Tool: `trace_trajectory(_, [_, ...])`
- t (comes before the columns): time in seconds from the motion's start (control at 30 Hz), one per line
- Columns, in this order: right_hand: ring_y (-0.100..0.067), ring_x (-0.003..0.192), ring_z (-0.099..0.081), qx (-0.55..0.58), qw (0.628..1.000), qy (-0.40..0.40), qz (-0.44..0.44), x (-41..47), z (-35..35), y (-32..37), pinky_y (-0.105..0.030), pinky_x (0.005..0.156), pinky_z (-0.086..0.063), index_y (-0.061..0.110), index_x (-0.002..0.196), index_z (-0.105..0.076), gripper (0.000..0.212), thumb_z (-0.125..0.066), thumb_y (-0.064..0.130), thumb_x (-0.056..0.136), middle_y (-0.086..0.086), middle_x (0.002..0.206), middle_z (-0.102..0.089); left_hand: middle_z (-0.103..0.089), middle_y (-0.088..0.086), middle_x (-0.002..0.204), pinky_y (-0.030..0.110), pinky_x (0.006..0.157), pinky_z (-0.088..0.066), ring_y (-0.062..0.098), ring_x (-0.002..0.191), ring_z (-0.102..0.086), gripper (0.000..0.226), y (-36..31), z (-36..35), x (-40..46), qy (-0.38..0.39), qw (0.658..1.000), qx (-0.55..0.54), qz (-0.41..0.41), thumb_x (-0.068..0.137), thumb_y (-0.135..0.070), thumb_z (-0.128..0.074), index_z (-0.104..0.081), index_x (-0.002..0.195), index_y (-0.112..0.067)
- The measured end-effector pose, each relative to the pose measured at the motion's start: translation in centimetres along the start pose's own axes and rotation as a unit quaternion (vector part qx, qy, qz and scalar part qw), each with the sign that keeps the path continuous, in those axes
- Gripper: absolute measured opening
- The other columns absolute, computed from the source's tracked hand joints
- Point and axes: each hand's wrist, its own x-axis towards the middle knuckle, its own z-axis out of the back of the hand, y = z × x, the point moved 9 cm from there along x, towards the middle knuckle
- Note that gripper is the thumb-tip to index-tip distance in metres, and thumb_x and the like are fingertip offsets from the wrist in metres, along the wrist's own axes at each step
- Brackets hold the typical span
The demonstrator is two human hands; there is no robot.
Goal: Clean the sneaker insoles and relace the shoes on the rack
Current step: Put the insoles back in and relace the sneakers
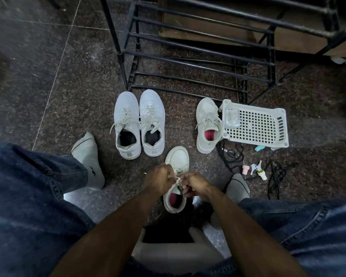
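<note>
A white sneaker (177, 156) with a pink insole stands on the dark floor between my feet, toe pointing away. My left hand (158, 179) and my right hand (196, 183) meet above its tongue, each pinching a strand of its white lace (176, 179). Its mate (208, 124), also with a pink insole, stands further off on the right, laced. A second white pair (139, 122) with dark insoles stands side by side at the left, laces in place. Behind them rises the black metal shoe rack (198, 56), with no shoes on the bars in view.
A white perforated plastic basket (256, 126) lies beside the right sneaker, a clear packet in its corner. Black laces (276, 176), keys and small pink and yellow caps are scattered on the floor at right. My socked feet flank the shoe. I sit on a white stool (176, 254).
</note>
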Motion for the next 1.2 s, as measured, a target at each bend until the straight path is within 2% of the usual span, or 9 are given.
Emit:
trace_trajectory(0.2, [-0.014,0.053,-0.045,0.028,0.999,-0.017,-0.025,-0.3,0.3,0.0,-0.026,0.056,-0.048,0.014,0.083,-0.061,0.025,-0.041,-0.001,0.089,-0.001,0.061,-0.049,-0.064,0.001,0.106,0.034,0.083,-0.051,0.019,0.098,-0.063,0.022,-0.6,-1.5,-0.4,0.068,0.997,-0.033,-0.025,0.08,-0.013,-0.065,-0.073,0.099,-0.018])
trace_trajectory(0.4, [-0.015,0.053,-0.05,0.007,0.999,-0.026,-0.021,-0.6,0.6,0.4,-0.026,0.055,-0.047,0.01,0.081,-0.061,0.018,-0.048,0.001,0.089,-0.004,0.062,-0.053,-0.06,-0.003,0.099,0.026,0.07,-0.041,0.016,0.094,-0.058,0.014,-1.2,-0.5,-0.5,0.016,0.998,0.017,-0.058,0.079,-0.025,-0.067,-0.071,0.092,-0.019])
trace_trajectory(0.5, [-0.015,0.05,-0.053,-0.038,0.999,-0.033,0.002,-0.8,0.7,1.2,-0.024,0.053,-0.044,0.011,0.076,-0.06,0.021,-0.049,-0.004,0.085,-0.005,0.06,-0.057,-0.059,-0.003,0.094,0.025,0.066,-0.04,0.016,0.088,-0.059,0.011,-1.2,-0.3,-0.5,0.024,0.999,0.01,-0.043,0.077,-0.027,-0.068,-0.071,0.083,-0.018])
trace_trajectory(0.6, [-0.013,0.052,-0.06,-0.1,0.993,-0.052,0.041,-0.5,1.2,1.9,-0.026,0.057,-0.049,0.014,0.071,-0.066,0.03,-0.051,-0.008,0.084,-0.009,0.067,-0.065,-0.063,0.0,0.08,0.032,0.064,-0.048,0.02,0.078,-0.062,0.02,-0.1,-1.1,-0.4,0.088,0.994,-0.061,0.017,0.075,-0.037,-0.064,-0.063,0.064,-0.021])
trace_trajectory(0.67, [-0.018,0.074,-0.068,-0.218,0.968,-0.103,0.069,-0.4,2.6,2.4,-0.032,0.073,-0.055,0.019,0.073,-0.072,0.022,-0.06,0.003,0.083,-0.006,0.084,-0.071,-0.065,0.008,0.078,0.033,0.062,-0.043,0.024,0.075,-0.061,0.029,0.6,-1.4,-0.3,0.125,0.991,-0.034,0.037,0.079,-0.04,-0.057,-0.055,0.06,-0.018])
trace_trajectory(0.77, [-0.027,0.1,-0.065,-0.432,0.874,-0.218,0.047,-2.3,4.7,3.2,-0.033,0.085,-0.052,0.023,0.095,-0.072,0.019,-0.058,0.024,0.082,-0.002,0.107,-0.069,-0.062,0.009,0.082,0.032,0.065,-0.038,0.025,0.077,-0.057,0.038,1.1,-1.0,-0.2,0.138,0.988,0.055,0.03,0.089,-0.042,-0.048,-0.049,0.061,-0.018])
trace_trajectory(0.93, [-0.03,0.11,-0.06,-0.506,0.831,-0.226,0.042,-2.8,4.0,3.3,-0.036,0.09,-0.049,0.02,0.114,-0.064,0.033,-0.061,0.035,0.085,-0.008,0.121,-0.062,-0.065,0.005,0.104,0.036,0.078,-0.045,0.026,0.092,-0.06,0.023,0.7,-1.5,-0.4,0.147,0.975,0.167,-0.015,0.082,-0.041,-0.051,-0.059,0.08,-0.02])
trace_trajectory(1.07, [-0.03,0.11,-0.061,-0.507,0.838,-0.198,0.035,-2.7,3.9,3.2,-0.037,0.09,-0.049,0.021,0.112,-0.065,0.034,-0.06,0.037,0.083,-0.007,0.12,-0.063,-0.063,0.003,0.11,0.04,0.086,-0.043,0.026,0.102,-0.059,0.033,1.4,-1.5,-0.3,0.136,0.97,0.2,0.007,0.081,-0.044,-0.048,-0.066,0.093,-0.019])
trace_trajectory(1.2, [-0.022,0.084,-0.068,-0.451,0.888,-0.084,0.002,-1.7,3.1,2.1,-0.03,0.076,-0.056,0.014,0.09,-0.074,0.032,-0.056,0.029,0.069,-0.008,0.097,-0.073,-0.062,0.007,0.095,0.032,0.07,-0.041,0.027,0.092,-0.061,0.031,2.3,-2.9,-1.2,0.216,0.974,0.045,0.061,0.081,-0.048,-0.052,-0.054,0.085,-0.018])
